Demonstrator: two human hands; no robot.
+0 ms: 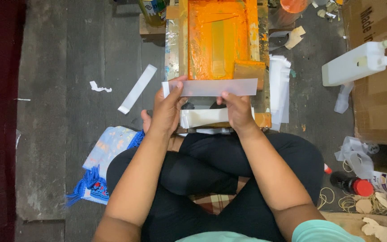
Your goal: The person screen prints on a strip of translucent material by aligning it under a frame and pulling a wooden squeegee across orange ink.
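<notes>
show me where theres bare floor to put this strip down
Both hands, left hand and right hand, hold the strip. Bare floor lies to the left, between the loose strip and the blue cloth. A smaller patch sits between the strip stack and the white jug. The lower right, around the bottle, is crowded.
</notes>
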